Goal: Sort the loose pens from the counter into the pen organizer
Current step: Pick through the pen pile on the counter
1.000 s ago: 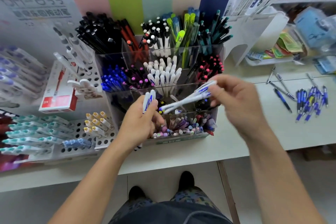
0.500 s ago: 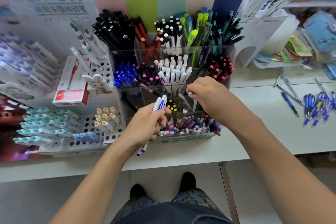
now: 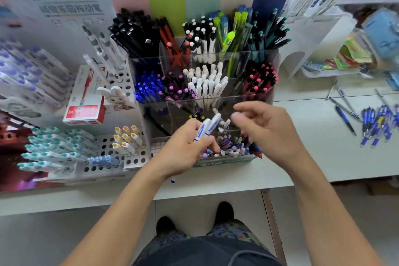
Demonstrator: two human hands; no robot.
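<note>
I see my left hand (image 3: 185,149) gripping two white pens with blue print (image 3: 206,128), fingers curled round the barrels, caps pointing up toward the clear pen organizer (image 3: 267,93); I judge they are held as a small reserve just in front of the organizer so each can be fed in quickly; my right hand (image 3: 265,129) hovers beside them, also in front of the organizer, fingers loosely bent and apart, holding nothing that I can see; it looks poised to take a pen from the left

The matching white pens (image 3: 207,86) stand upright in the organizer's middle-row compartment, caps up, which I take to be the target; that bunch is already dense, so I would aim for a gap at its near edge; the thin clear divider walls rise between compartments and could snag a tip coming in at a slant; the compartment just in front of the white bunch looks mostly vacant, giving some room for the approach

More loose blue pens (image 3: 375,123) lie scattered on the tabletop (image 3: 313,153) well to the right of the organizer; the stretch of tabletop between them and the organizer leaves a free path for a reach
</note>
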